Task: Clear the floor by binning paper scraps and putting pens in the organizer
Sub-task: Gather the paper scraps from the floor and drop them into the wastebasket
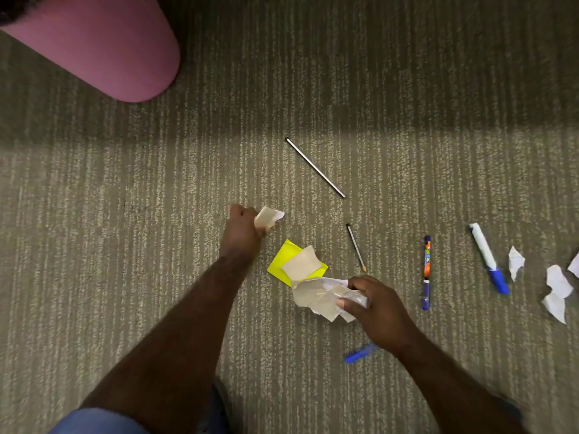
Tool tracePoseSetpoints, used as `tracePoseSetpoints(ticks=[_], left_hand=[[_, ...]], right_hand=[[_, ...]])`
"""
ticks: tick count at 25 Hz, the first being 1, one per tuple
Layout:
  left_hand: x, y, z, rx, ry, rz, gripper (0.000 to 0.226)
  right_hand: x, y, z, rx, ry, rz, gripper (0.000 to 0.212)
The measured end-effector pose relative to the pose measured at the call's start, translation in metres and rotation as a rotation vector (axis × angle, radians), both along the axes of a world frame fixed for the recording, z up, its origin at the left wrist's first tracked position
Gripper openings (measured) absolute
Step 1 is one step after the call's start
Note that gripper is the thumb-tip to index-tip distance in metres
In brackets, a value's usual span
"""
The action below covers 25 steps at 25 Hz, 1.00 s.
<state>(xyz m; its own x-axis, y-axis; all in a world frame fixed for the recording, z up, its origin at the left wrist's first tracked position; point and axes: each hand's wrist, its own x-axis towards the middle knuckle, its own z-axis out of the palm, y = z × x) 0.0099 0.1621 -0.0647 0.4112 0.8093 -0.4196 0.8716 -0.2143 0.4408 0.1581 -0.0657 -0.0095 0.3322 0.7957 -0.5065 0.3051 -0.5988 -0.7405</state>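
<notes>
Currently, left hand [241, 227]: fingers closed on a paper scrap [268, 216], frame centre.
Right hand [379, 305]: fingers clamp gathered scraps [319, 297], likely collecting for binning.
Yellow note [279, 261]: untouched on the floor [125, 245].

Yellow note [279, 261], seemingly striped grey-beige carpet [125, 245]

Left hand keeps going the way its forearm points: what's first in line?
Apparently nothing: past the left hand and its gripped beige paper scrap lies bare striped carpet; the long thin grey pencil sits to the right.

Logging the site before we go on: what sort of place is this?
Probably an office or study room: striped low-pile carpet, a pink upholstered seat, and stationery such as a blue-capped marker scattered about.
</notes>
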Motion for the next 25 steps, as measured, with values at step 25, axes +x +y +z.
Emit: tracePoseSetpoints(ticks=[25], left_hand=[[-0.018,-0.034,0.167,-0.323,-0.551,0.264,0.023]], right_hand=[[-0.004,0.019,0.125,-0.002,0.170,-0.450,0.016]])
